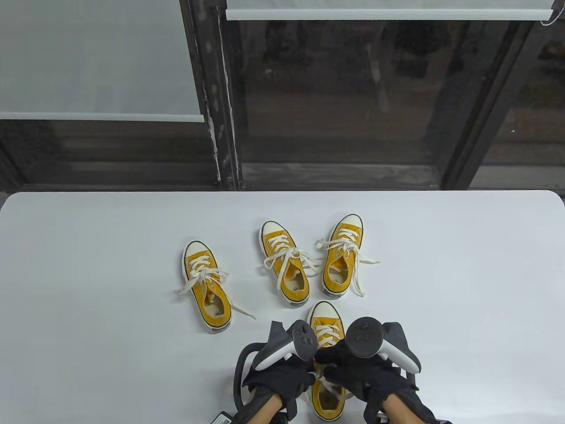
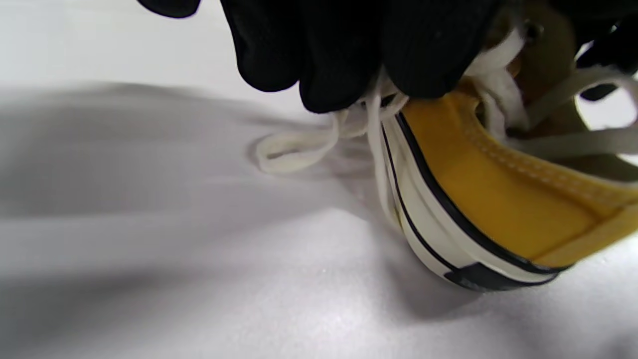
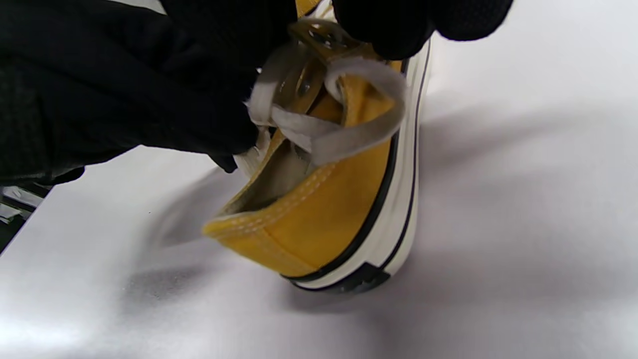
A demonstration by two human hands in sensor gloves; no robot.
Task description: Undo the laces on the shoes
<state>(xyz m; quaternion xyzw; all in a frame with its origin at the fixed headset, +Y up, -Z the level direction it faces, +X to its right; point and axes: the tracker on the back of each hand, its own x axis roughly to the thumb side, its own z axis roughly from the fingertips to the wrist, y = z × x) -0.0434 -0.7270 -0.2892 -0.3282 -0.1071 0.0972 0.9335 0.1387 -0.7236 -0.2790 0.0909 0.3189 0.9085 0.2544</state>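
Four yellow low-top sneakers with white laces stand on the white table. The nearest sneaker lies between my hands, toe pointing away. My left hand is at its left side. In the left wrist view the left hand's fingers grip the white lace against the shoe's rim. My right hand is over the shoe's right side. In the right wrist view the right hand's fingertips pinch at the top eyelets, where a lace loop hangs over the sneaker's side.
Three more sneakers stand farther back: one at the left, one in the middle, one at the right. Their laces trail loosely onto the table. Beyond the table's far edge are a dark window frame and blinds.
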